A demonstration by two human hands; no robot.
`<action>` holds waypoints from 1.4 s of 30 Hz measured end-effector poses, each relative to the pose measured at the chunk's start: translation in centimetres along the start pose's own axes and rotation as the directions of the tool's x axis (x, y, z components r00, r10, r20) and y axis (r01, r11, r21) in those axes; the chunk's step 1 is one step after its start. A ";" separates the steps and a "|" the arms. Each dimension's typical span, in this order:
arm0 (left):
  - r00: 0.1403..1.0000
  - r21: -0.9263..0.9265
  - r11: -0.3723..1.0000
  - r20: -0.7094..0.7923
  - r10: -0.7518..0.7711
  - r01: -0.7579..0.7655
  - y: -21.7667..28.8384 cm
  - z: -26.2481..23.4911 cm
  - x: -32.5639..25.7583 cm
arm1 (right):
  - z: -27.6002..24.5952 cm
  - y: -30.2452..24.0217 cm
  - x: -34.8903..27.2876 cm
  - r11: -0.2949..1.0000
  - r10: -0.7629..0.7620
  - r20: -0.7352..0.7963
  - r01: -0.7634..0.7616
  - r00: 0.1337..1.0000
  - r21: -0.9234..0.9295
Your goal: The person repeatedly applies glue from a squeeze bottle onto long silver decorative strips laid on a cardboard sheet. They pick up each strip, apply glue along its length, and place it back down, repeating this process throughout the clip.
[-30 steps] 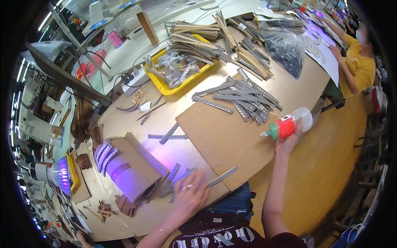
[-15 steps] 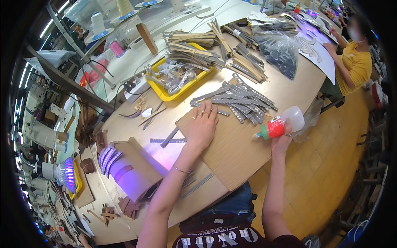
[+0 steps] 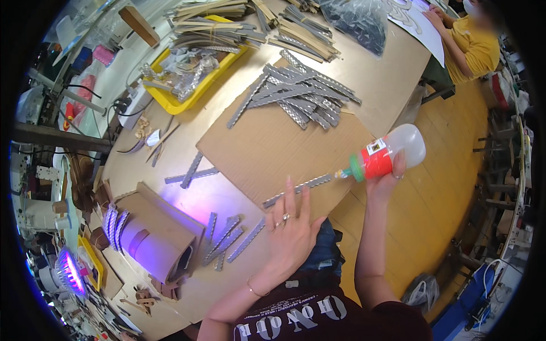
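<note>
Strip (image 3: 297,191) of grey patterned material lies along the near edge of a flat cardboard sheet (image 3: 267,142), and the left hand (image 3: 290,227) rests flat on it, fingers straight and pressed close together, fingertips on the strip's middle, a ring on one finger and a thin bracelet at the wrist. The right hand (image 3: 385,181) is closed around a glue bottle (image 3: 384,156) with a red label and green collar, held on its side so that the nozzle points at the right end of the strip, very close to it; whether the tip touches cannot be told. At the far edge of the cardboard sheet a loose pile of strips (image 3: 301,94) is heaped crosswise. Left of the sheet, on the bare table (image 3: 387,79), two strips (image 3: 190,173) lie crossed, and nearer the front edge several more strips (image 3: 230,238) lie side by side next to a cardboard box (image 3: 153,224) lit by violet light. Toward the far left corner stands a yellow tray (image 3: 170,102) filled with grey scraps, with bundles of long slats (image 3: 227,23) behind it. At the table's far right corner a second person in a yellow shirt (image 3: 475,48) sits over a white sheet (image 3: 415,20).
</note>
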State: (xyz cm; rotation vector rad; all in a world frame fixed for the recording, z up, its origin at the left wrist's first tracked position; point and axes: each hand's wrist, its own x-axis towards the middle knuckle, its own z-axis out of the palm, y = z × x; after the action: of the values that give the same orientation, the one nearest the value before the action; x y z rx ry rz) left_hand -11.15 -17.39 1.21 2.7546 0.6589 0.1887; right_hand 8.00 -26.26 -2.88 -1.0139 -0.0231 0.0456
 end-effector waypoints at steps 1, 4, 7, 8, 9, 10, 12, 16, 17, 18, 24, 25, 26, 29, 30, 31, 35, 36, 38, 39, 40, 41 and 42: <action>0.999 0.017 1.000 -0.033 0.010 -0.010 -0.3 -0.3 -0.5 | -0.3 -0.5 -0.7 0.998 -0.031 -0.017 0.030 0.999 -0.061; 0.998 0.065 0.998 -0.054 0.010 -0.007 -1.7 -1.2 -1.6 | -0.7 -1.5 -2.2 0.964 -0.157 0.000 0.153 0.988 -0.219; 1.000 0.072 0.997 0.011 -0.025 0.024 -2.8 -1.6 -2.0 | -0.5 -2.0 -2.8 0.897 -0.255 0.099 0.273 0.962 -0.346; 0.998 0.069 0.997 0.040 -0.042 0.039 -3.0 -1.6 -2.1 | -0.4 -2.0 -3.0 0.870 -0.282 0.145 0.317 0.948 -0.378; 0.997 0.074 0.996 0.062 -0.053 0.048 -3.1 -1.6 -2.1 | -0.1 -2.0 -3.1 0.855 -0.292 0.144 0.326 0.945 -0.404; 0.995 0.080 0.995 0.083 -0.064 0.057 -3.1 -1.5 -2.1 | 0.2 -1.9 -3.3 0.838 -0.309 0.148 0.343 0.939 -0.424; 0.991 0.085 0.994 0.113 -0.073 0.063 -3.0 -1.4 -2.1 | 0.9 -1.8 -3.5 0.807 -0.327 0.158 0.362 0.932 -0.466; 0.990 0.047 0.997 0.124 -0.060 0.055 -2.8 -0.9 -2.1 | 2.3 -1.8 -3.8 0.783 -0.353 0.177 0.394 0.919 -0.482; 0.991 0.029 0.998 0.120 -0.056 0.053 -2.8 -0.9 -2.1 | 2.6 -1.8 -3.9 0.786 -0.365 0.180 0.406 0.914 -0.467; 0.991 0.028 0.998 0.120 -0.053 0.050 -2.9 -0.8 -2.1 | 2.9 -1.8 -3.9 0.781 -0.360 0.183 0.403 0.915 -0.477; 0.991 0.027 0.999 0.124 -0.050 0.047 -3.2 -0.4 -2.2 | 3.5 -1.5 -4.0 0.736 -0.359 0.220 0.420 0.907 -0.532; 0.990 0.043 0.998 0.128 -0.056 0.050 -3.2 -0.4 -2.2 | 3.5 -1.5 -3.9 0.738 -0.351 0.219 0.413 0.910 -0.534; 0.990 0.064 0.997 0.129 -0.061 0.053 -3.3 -0.3 -2.2 | 3.4 -1.5 -3.9 0.739 -0.349 0.217 0.410 0.912 -0.535; 0.992 0.080 0.996 0.115 -0.050 0.041 -3.4 -0.2 -2.2 | 3.5 -1.4 -3.8 0.739 -0.353 0.210 0.410 0.912 -0.535; 0.992 0.073 0.996 0.119 -0.049 0.041 -3.4 -0.2 -2.2 | 3.5 -1.4 -3.8 0.731 -0.351 0.223 0.415 0.909 -0.541; 0.991 0.072 0.997 0.123 -0.050 0.041 -3.5 -0.2 -2.2 | 3.5 -1.5 -3.8 0.723 -0.349 0.235 0.420 0.907 -0.548; 0.991 0.071 0.996 0.126 -0.054 0.046 -3.5 -0.2 -2.2 | 3.7 -1.5 -4.1 0.727 -0.365 0.230 0.431 0.902 -0.535; 0.991 0.042 0.998 0.124 -0.050 0.045 -3.4 -0.2 -2.2 | 3.8 -1.6 -4.2 0.700 -0.377 0.248 0.450 0.892 -0.555; 0.992 -0.003 0.999 0.116 -0.044 0.044 -3.4 -0.1 -2.2 | 3.9 -1.6 -4.4 0.644 -0.405 0.289 0.495 0.868 -0.584; 0.992 -0.001 0.999 0.114 -0.044 0.044 -3.4 -0.1 -2.2 | 3.9 -1.7 -4.6 0.666 -0.381 0.273 0.467 0.883 -0.581; 0.993 0.002 0.999 0.113 -0.044 0.045 -3.4 0.0 -2.2 | 4.0 -1.6 -4.8 0.689 -0.364 0.262 0.447 0.894 -0.571; 0.993 0.004 0.999 0.111 -0.046 0.046 -3.4 0.0 -2.3 | 4.0 -1.5 -5.1 0.710 -0.345 0.252 0.427 0.904 -0.559; 0.993 0.004 0.999 0.111 -0.045 0.044 -3.4 0.1 -2.3 | 4.0 -1.4 -5.5 0.697 -0.305 0.278 0.412 0.911 -0.587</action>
State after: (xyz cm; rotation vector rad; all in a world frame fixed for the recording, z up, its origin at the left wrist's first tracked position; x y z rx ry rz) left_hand -14.57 -15.60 -0.05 2.7261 0.6901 0.0252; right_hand 2.35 -23.89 0.46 -1.6769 -0.4149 -0.2639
